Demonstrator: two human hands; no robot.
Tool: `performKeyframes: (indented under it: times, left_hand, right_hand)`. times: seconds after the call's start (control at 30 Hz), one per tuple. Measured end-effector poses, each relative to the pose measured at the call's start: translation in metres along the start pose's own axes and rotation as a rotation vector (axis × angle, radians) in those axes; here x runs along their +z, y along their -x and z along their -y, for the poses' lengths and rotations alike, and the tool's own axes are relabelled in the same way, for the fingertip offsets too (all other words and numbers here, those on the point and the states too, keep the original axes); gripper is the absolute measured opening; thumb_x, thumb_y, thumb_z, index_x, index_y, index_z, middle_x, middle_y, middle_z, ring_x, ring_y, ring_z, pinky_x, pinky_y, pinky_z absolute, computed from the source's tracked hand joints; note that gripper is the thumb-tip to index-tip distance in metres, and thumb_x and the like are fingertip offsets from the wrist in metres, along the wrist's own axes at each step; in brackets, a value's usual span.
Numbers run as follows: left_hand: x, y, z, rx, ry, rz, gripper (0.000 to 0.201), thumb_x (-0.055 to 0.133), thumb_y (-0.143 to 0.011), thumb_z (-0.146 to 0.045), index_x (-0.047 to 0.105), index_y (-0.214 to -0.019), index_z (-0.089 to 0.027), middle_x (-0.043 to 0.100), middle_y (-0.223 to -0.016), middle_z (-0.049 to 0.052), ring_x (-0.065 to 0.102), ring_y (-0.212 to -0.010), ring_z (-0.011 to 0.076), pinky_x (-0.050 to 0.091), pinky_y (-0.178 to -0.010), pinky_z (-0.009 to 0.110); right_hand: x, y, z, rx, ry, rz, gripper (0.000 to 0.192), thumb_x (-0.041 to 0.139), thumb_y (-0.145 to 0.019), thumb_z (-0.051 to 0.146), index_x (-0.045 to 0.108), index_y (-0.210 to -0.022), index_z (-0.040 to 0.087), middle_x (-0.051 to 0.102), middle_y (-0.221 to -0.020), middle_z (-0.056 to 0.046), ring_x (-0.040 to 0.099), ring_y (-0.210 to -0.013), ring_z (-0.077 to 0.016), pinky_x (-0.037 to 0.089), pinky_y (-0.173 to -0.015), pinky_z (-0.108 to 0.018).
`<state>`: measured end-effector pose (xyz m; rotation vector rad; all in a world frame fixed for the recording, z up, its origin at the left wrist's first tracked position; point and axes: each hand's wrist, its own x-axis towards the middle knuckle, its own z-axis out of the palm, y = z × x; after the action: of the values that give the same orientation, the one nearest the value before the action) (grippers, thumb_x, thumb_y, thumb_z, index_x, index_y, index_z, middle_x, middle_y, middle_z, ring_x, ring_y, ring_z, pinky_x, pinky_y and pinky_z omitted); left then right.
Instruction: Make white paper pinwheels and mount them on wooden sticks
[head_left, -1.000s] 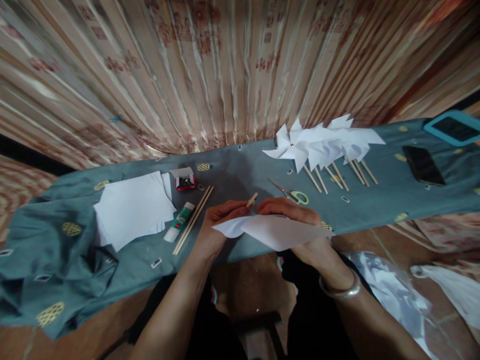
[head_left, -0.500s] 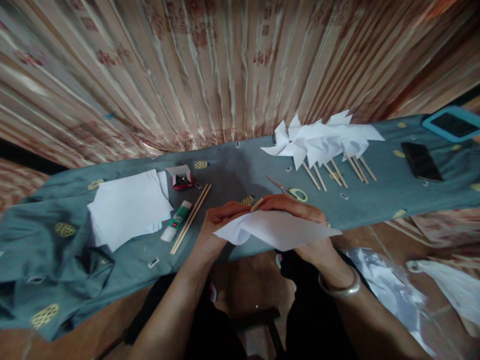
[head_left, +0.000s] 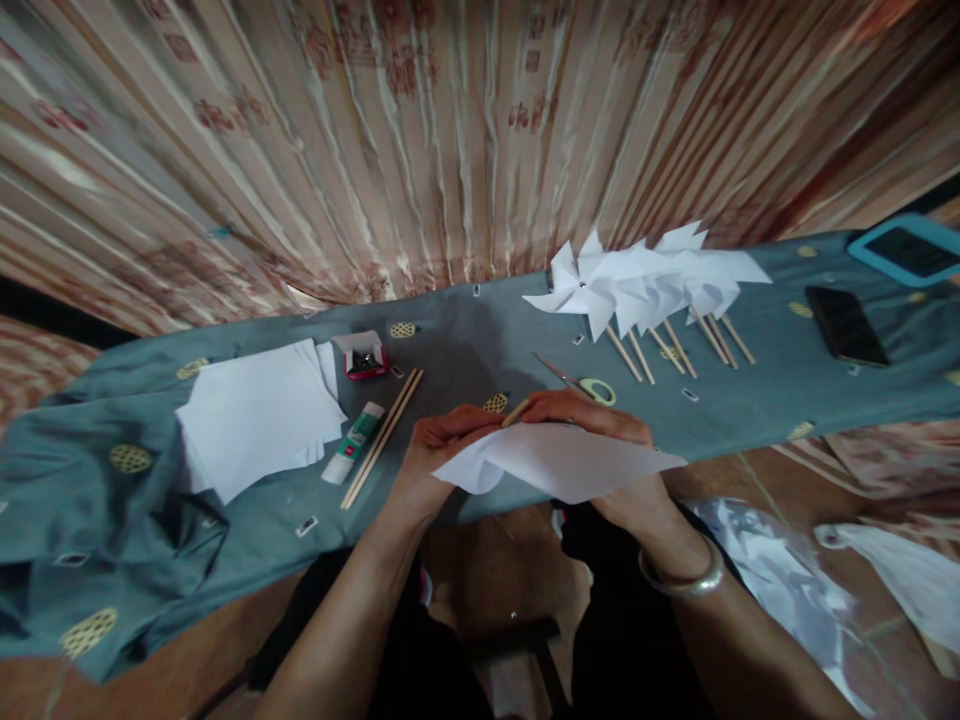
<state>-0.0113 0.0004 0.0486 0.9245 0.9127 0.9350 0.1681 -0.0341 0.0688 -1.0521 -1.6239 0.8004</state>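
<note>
White paper sheet (head_left: 559, 462) and a wooden stick (head_left: 516, 411) sit pinched between my left hand (head_left: 435, 450) and right hand (head_left: 592, 425) at the worktop (head_left: 465, 350) edge; finished pinwheels (head_left: 645, 280) lie at two o'clock, spare sheets (head_left: 255, 415) at nine.

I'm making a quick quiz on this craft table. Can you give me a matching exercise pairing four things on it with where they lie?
Things:
1. glue stick
2. scissors
3. pinwheels
4. black phone

Places:
A. far right of the cloth, below the blue-framed tablet
B. just beyond the right hand
C. between the stack of white paper and two loose sticks
D. in a row near the curtain, sticks pointing toward the person

Pairs: 1-C, 2-B, 3-D, 4-A
</note>
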Motion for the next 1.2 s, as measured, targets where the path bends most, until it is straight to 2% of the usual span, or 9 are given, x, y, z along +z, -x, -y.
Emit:
performKeyframes:
  times: [0.27, 0.43, 0.97, 1.2]
  left_hand:
    - [0.0007, 0.0010, 0.0002, -0.023, -0.027, -0.020, 0.012, 0.079, -0.063, -0.030, 0.079, -0.067, -0.018, 0.064, -0.072, 0.005, 0.054, -0.067, 0.0158, 0.041, -0.062, 0.028]
    - [0.0001, 0.0005, 0.0036, -0.028, -0.013, -0.015, 0.009, 0.078, -0.063, -0.027, 0.079, -0.069, -0.020, 0.065, -0.074, 0.004, 0.054, -0.066, 0.0148, 0.039, -0.061, 0.027]
    - [-0.0016, 0.0000, 0.0059, -0.030, -0.036, 0.007, 0.013, 0.081, -0.063, -0.030, 0.080, -0.071, -0.020, 0.065, -0.071, 0.002, 0.054, -0.065, 0.0122, 0.037, -0.058, 0.024]
    - [-0.0024, 0.0009, 0.0053, 0.023, -0.095, 0.006, 0.012, 0.080, -0.065, -0.032, 0.081, -0.073, -0.021, 0.067, -0.074, 0.003, 0.056, -0.066, 0.0139, 0.039, -0.059, 0.025]
  right_hand:
    - [0.0002, -0.0006, 0.0017, 0.067, -0.010, -0.011, 0.013, 0.064, -0.085, 0.034, 0.071, -0.093, 0.025, 0.076, -0.095, -0.004, 0.069, -0.094, -0.0230, 0.053, -0.085, -0.038]
    - [-0.0011, -0.0003, -0.0005, 0.071, -0.035, 0.008, 0.014, 0.065, -0.083, 0.030, 0.071, -0.093, 0.024, 0.075, -0.095, -0.004, 0.069, -0.093, -0.0213, 0.053, -0.084, -0.035]
    - [-0.0028, -0.0002, 0.0010, 0.095, -0.036, 0.023, 0.014, 0.066, -0.080, 0.031, 0.070, -0.091, 0.023, 0.076, -0.092, -0.004, 0.070, -0.091, -0.0226, 0.055, -0.080, -0.037]
    - [-0.0039, 0.0016, -0.0012, 0.137, -0.072, 0.031, 0.016, 0.067, -0.080, 0.034, 0.069, -0.092, 0.023, 0.075, -0.094, -0.005, 0.070, -0.091, -0.0224, 0.055, -0.081, -0.037]
